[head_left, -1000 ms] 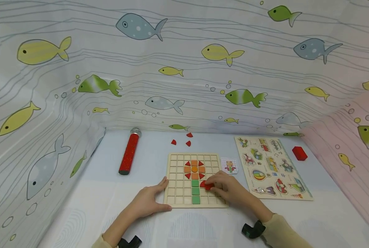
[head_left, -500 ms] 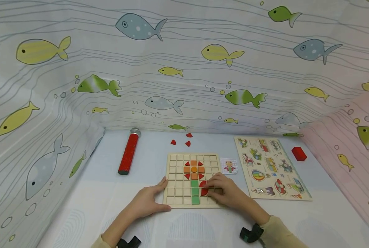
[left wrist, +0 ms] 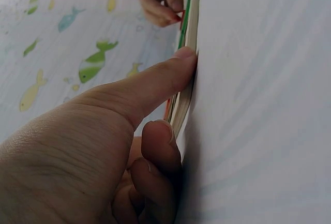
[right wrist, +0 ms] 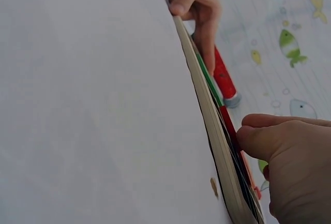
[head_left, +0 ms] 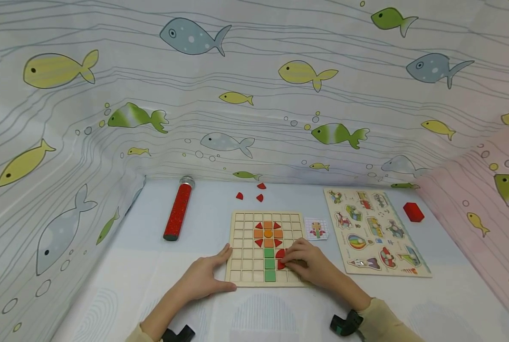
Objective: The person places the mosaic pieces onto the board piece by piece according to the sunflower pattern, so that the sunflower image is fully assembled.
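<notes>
A square-celled wooden pattern board (head_left: 246, 267) lies flat on the table, with orange tiles, red triangles and a green column (head_left: 269, 264) set in it. My left hand (head_left: 204, 278) braces its near left corner, index finger along the left side and thumb (left wrist: 160, 81) against the near edge. Right of the green column sit red quarter-circle tiles. My right hand (head_left: 312, 263) holds the lower red quarter-circle tile (head_left: 281, 264) between thumb and fingertips, low against the board. Its fingers partly cover that tile. Just above it rests another red tile (head_left: 280, 253).
A small pattern card (head_left: 316, 229) lies right of the board. Farther right are a picture puzzle board (head_left: 376, 232) and a red block (head_left: 413, 212). Loose red quarter-circle tiles (head_left: 260, 198) lie behind the board. A red microphone-shaped object (head_left: 179, 211) lies at the left.
My right hand has moved slightly left and down, bringing the red quarter-circle tile to the cell beside the green column. My left hand stays at the board's corner.
</notes>
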### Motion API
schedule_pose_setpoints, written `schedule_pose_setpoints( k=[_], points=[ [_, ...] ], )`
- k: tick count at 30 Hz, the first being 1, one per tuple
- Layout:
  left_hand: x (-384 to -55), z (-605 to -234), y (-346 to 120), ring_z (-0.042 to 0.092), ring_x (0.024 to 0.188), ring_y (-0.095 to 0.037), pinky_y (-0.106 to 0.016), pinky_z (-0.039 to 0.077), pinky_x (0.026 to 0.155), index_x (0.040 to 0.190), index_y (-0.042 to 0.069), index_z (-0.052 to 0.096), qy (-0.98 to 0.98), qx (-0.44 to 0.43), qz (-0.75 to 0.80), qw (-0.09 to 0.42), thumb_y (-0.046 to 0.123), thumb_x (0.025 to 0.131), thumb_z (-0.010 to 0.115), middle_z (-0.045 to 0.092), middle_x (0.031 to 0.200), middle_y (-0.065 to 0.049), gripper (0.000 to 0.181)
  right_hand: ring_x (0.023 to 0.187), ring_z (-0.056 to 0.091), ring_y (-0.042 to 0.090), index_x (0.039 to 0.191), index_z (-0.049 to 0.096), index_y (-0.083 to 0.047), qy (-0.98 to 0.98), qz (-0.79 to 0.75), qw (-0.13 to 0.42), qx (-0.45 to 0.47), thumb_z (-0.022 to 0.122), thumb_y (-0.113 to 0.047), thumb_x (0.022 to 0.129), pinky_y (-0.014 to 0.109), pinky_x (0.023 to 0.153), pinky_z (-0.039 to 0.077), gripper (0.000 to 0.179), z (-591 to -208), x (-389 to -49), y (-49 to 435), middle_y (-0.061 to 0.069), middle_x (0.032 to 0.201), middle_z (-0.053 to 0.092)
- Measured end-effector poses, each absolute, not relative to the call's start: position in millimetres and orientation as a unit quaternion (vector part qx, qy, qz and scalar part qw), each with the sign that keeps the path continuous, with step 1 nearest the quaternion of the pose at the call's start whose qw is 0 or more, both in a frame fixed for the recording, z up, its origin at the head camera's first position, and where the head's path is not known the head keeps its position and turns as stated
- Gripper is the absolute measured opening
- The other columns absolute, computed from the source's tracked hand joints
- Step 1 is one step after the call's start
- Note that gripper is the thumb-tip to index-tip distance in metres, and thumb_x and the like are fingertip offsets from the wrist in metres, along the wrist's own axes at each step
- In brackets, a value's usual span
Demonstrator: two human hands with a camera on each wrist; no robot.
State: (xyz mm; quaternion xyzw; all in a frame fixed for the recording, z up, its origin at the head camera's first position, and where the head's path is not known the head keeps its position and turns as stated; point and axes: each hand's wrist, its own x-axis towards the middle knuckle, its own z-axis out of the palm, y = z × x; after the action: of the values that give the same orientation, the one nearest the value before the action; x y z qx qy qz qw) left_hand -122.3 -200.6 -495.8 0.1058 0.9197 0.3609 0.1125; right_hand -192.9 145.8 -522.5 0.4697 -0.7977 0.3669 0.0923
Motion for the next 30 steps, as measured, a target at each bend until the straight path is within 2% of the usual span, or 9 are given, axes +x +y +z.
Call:
schedule_pose_setpoints(
  k=[9,12,16,20,25,30],
  points=[
    [-121.8,-494.1,-200.0,0.049,0.148,-0.037,-0.062,0.044,0.116,0.159,0.007,0.048,0.920,0.102,0.361,0.115,0.044,0.078,0.093,0.043,0.167,-0.004,0.100,0.103,0.059,0.013,0.104,0.082,-0.013,-0.794,0.368,0.091,0.476,0.082,0.002,0.089,0.025,0.082,0.057,0.021,-520.4,-193.0,141.4,-0.002,0.109,0.078],
    [-122.0,-493.7,-200.1,0.048,0.149,-0.036,-0.061,0.044,0.116,0.159,0.007,0.048,0.920,0.103,0.362,0.115,0.044,0.078,0.093,0.043,0.167,-0.004,0.100,0.104,0.059,0.012,0.107,0.081,-0.014,-0.801,0.369,0.100,0.460,0.084,-0.002,0.089,0.025,0.083,0.056,0.022,-519.6,-192.1,140.1,-0.004,0.110,0.077],
    [-122.4,-493.9,-200.5,0.048,0.149,-0.035,-0.060,0.043,0.117,0.159,0.006,0.048,0.919,0.107,0.361,0.114,0.043,0.078,0.093,0.043,0.167,-0.004,0.100,0.109,0.061,0.015,0.111,0.079,-0.013,-0.828,0.369,0.117,0.405,0.089,-0.013,0.087,0.034,0.089,0.057,0.026,-518.7,-189.4,139.3,-0.004,0.114,0.073],
    [-122.9,-493.7,-200.9,0.048,0.149,-0.035,-0.060,0.044,0.117,0.159,0.006,0.048,0.919,0.109,0.361,0.114,0.043,0.078,0.093,0.043,0.167,-0.005,0.099,0.114,0.059,0.017,0.115,0.079,-0.014,-0.857,0.360,0.102,0.354,0.091,-0.024,0.085,0.043,0.095,0.056,0.034,-518.5,-187.3,139.2,-0.002,0.120,0.070],
    [-123.4,-494.3,-201.1,0.048,0.149,-0.035,-0.060,0.043,0.117,0.159,0.006,0.047,0.919,0.109,0.361,0.115,0.044,0.078,0.093,0.043,0.167,-0.005,0.100,0.117,0.054,0.017,0.121,0.080,-0.016,-0.873,0.338,0.070,0.345,0.090,-0.030,0.086,0.045,0.098,0.052,0.039,-519.1,-187.4,138.6,0.001,0.126,0.068],
    [-124.0,-495.7,-201.4,0.048,0.149,-0.034,-0.060,0.044,0.117,0.159,0.006,0.048,0.919,0.110,0.360,0.115,0.044,0.078,0.093,0.043,0.167,-0.005,0.100,0.117,0.051,0.018,0.123,0.080,-0.016,-0.872,0.334,0.066,0.353,0.089,-0.030,0.087,0.044,0.096,0.051,0.039,-520.7,-188.2,138.2,0.004,0.129,0.065]
  ],
)
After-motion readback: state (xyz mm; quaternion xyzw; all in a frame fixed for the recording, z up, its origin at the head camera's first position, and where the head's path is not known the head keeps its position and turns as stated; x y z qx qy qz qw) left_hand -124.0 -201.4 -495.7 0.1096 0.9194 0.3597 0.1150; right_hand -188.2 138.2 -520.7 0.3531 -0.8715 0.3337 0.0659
